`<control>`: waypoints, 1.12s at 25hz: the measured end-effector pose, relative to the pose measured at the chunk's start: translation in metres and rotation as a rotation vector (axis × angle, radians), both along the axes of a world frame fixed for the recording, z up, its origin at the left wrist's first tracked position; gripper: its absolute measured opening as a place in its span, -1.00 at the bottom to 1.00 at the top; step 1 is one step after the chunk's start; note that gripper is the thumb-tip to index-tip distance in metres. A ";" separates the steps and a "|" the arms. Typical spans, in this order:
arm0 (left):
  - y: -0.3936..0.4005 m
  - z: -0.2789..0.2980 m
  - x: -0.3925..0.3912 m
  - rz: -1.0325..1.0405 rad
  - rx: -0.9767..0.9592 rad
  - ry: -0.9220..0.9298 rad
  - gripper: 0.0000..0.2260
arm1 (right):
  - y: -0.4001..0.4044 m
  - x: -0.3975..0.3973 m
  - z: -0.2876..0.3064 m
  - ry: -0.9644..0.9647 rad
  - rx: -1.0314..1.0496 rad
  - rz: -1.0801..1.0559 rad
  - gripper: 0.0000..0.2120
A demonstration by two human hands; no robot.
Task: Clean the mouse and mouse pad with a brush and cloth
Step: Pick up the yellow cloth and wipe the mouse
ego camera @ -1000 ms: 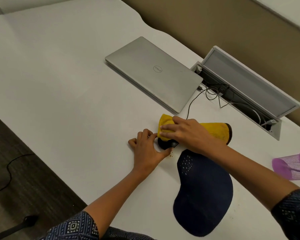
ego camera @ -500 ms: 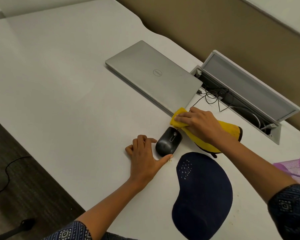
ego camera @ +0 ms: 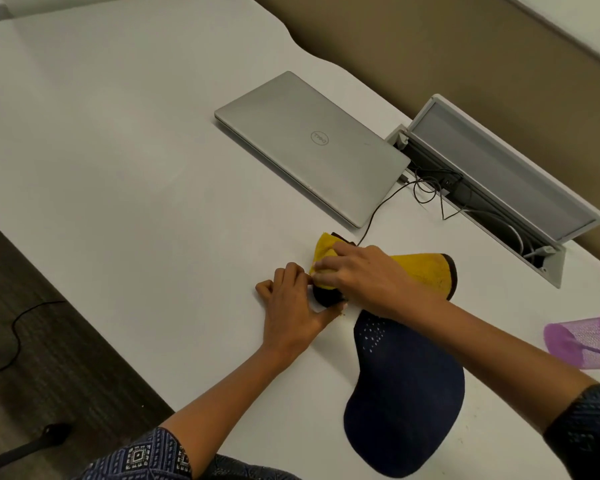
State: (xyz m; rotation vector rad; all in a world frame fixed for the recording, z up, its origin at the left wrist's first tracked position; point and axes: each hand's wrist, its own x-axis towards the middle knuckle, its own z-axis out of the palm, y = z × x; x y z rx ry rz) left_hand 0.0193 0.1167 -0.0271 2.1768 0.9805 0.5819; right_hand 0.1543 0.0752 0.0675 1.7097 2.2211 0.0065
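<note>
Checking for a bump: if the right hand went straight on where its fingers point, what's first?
Likely the left hand, holding the mouse: its curled fingers lie just beyond the right hand and cloth.

Closed laptop (ego camera: pixel 312 147) beside open cable tray (ego camera: pixel 506 188); purple mesh cup (ego camera: pixel 584 341) lies tipped over.

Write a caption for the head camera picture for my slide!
Right hand holds a yellow cloth on the black mouse, left hand steadies it, navy mouse pad nearby.
</note>
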 end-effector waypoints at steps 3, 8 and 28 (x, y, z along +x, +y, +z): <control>0.001 0.001 0.000 -0.015 -0.016 -0.032 -0.53 | -0.004 0.008 0.000 0.056 0.043 -0.076 -0.64; 0.000 0.001 -0.001 -0.012 0.000 -0.055 -0.54 | 0.005 0.037 -0.008 0.087 0.108 -0.401 -0.64; 0.003 -0.001 0.001 0.009 -0.059 -0.061 -0.50 | -0.001 0.017 0.004 0.221 0.030 -0.058 -0.66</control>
